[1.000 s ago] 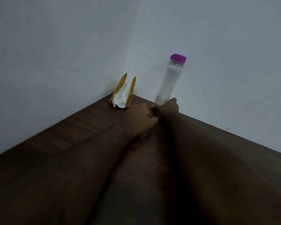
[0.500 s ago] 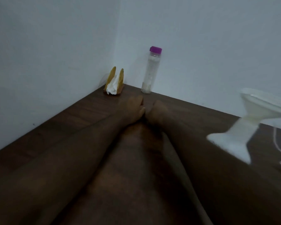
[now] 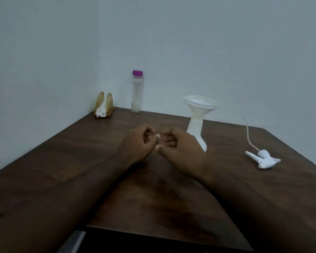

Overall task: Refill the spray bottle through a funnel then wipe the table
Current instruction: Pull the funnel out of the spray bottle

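A white spray bottle (image 3: pixel 196 127) stands on the dark wooden table (image 3: pixel 77 148) with a white funnel (image 3: pixel 199 105) set in its neck. Its white spray head (image 3: pixel 263 159) lies on the table to the right, its thin tube (image 3: pixel 248 132) trailing back. A tall clear bottle with a purple cap (image 3: pixel 136 92) stands by the back wall. My left hand (image 3: pixel 140 142) and my right hand (image 3: pixel 180 146) hover side by side over the middle of the table, fingers loosely curled, holding nothing. My right hand is just left of the spray bottle and hides its base.
A golden napkin holder with white tissue (image 3: pixel 104 105) sits in the far left corner by the walls. Walls bound the table at the left and the back. The table's near edge (image 3: pixel 153 232) drops off below my forearms.
My hands have drawn back from the purple-capped bottle toward me and let it go. The view swung right, bringing the spray bottle with funnel and the spray head into sight.
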